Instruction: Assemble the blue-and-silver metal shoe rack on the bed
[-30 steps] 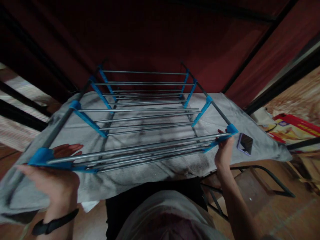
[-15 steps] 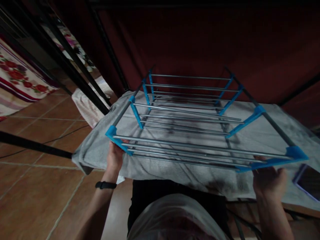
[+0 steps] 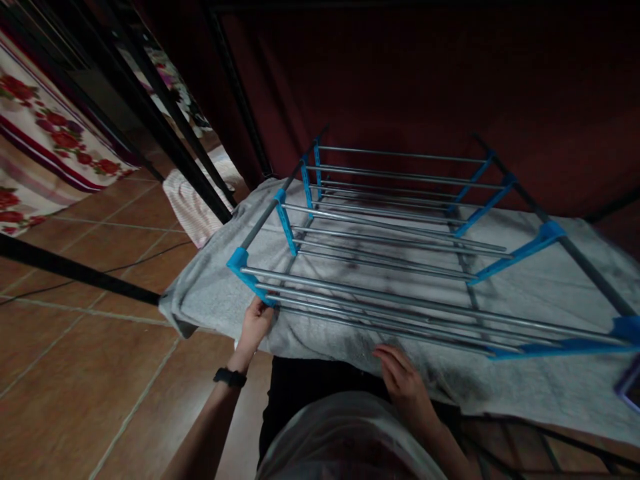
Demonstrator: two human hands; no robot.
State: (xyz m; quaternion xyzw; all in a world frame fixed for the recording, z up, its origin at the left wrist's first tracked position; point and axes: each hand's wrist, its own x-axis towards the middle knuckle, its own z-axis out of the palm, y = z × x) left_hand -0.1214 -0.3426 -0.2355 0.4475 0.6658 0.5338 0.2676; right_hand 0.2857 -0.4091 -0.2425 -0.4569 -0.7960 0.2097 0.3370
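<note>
A rack of grey metal tubes with blue plastic brackets lies on a grey cloth. It looks like a shoe rack. My left hand, wearing a black wristband, has its fingers closed on the lower end of the near left bracket. Below the near tubes, my right hand is apart from the rack, its fingers stretched out and holding nothing. One tube in the middle runs at a slant, its right end lying apart from the bracket.
Dark metal posts and a bar stand at the left. A dark red panel rises behind the rack. A purple-edged object lies at the right edge. A thin cable crosses the tiled floor.
My right hand has let go of the near right bracket and moved left, toward my body. My left hand has shifted to the bracket's lower end. The view has turned slightly left.
</note>
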